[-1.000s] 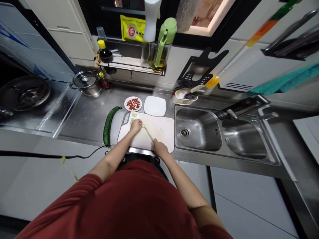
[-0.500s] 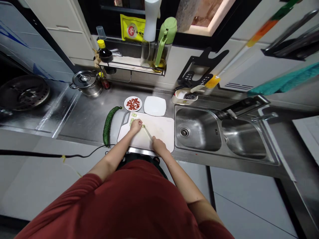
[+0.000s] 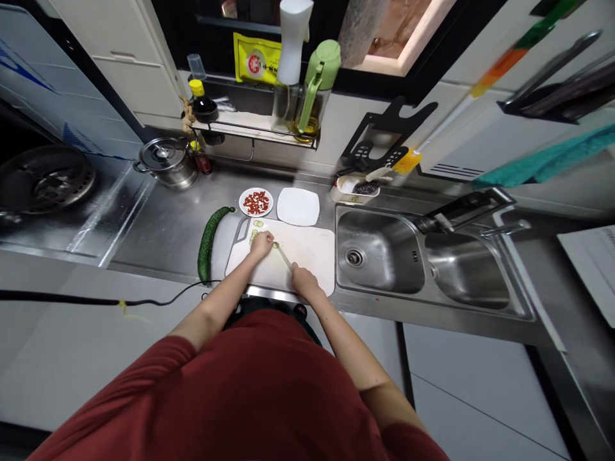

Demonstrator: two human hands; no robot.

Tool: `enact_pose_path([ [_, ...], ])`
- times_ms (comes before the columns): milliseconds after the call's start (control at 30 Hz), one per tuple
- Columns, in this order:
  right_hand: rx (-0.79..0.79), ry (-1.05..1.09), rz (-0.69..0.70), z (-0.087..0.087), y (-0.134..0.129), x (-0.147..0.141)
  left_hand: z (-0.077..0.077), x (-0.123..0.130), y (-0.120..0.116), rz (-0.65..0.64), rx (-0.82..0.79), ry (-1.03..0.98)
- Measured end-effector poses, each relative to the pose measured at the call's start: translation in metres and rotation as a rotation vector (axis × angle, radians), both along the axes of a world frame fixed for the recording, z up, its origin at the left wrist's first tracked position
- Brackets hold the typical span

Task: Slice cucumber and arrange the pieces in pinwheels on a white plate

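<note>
Head cam: R hand (image 3: 305,282) clamped on knife (image 3: 284,257), blade angled across white cutting board (image 3: 312,250), w/ tip by green slice (image 3: 275,244); L hand (image 3: 262,244) just beside it, fingers bunched, can't tell if gripping. Whole cucumber (image 3: 207,246) on table (image 3: 158,221), L of board.

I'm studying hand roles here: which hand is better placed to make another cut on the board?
The right hand, most likely: it grips the knife, which reaches over the cutting board to a pale green slice. The left hand is beside that slice.
</note>
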State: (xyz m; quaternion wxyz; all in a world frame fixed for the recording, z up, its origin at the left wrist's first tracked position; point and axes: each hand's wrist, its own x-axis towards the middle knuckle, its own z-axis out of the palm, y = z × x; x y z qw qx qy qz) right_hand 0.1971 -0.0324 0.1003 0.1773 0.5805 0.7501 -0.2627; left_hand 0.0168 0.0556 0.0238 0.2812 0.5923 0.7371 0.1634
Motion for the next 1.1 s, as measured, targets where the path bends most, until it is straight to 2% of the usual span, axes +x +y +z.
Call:
enact_pose_path([
  [500,-0.062,-0.014,-0.009,0.008,0.003,0.001,-0.002,0.0,0.001,0.008,0.003,-0.02],
  [1100,-0.065,-0.026,-0.017,0.004,-0.008,0.009,-0.004,-0.001,0.0,0.01,0.004,-0.01],
])
